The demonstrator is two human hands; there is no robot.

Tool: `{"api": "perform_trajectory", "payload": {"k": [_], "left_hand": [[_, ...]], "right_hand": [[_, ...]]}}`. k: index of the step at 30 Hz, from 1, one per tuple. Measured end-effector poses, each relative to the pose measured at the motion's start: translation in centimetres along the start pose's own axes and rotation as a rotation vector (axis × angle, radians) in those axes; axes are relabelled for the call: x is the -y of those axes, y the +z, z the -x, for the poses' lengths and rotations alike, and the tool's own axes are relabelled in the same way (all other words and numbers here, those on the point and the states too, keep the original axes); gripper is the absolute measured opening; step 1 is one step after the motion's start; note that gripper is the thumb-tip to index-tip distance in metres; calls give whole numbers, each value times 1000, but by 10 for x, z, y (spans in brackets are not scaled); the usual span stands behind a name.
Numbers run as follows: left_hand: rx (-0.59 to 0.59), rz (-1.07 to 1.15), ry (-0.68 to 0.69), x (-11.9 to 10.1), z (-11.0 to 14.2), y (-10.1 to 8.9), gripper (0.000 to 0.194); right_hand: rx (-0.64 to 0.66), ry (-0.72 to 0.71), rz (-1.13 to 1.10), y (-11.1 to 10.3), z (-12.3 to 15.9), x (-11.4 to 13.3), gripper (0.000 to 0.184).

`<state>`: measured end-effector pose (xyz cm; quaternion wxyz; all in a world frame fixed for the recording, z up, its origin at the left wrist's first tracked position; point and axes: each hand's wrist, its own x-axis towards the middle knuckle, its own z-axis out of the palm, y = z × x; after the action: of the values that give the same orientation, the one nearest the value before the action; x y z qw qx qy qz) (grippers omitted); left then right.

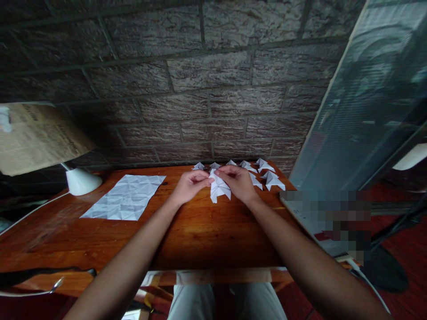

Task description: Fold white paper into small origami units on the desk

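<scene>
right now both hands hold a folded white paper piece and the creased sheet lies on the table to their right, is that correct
The left hand and right hand do hold a folded white paper piece, but the head view shows the creased sheet on the table to their left, not right.

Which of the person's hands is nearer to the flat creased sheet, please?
Left. The left hand is just to the right of the creased sheet, not touching it; the right hand is farther right, beyond the folded paper.
</scene>
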<state>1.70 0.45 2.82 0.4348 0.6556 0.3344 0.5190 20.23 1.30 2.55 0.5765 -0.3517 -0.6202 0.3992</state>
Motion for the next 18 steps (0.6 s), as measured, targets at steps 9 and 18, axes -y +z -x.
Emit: {"api": "perform_trajectory", "payload": {"k": [9, 18], "left_hand": [[-174, 230, -138, 10, -3, 12, 41], [-141, 241, -133, 7, -4, 14, 48]], "right_hand": [[99, 2, 64, 1, 3, -5, 28], [26, -66, 190, -1, 1, -10, 23]]}}
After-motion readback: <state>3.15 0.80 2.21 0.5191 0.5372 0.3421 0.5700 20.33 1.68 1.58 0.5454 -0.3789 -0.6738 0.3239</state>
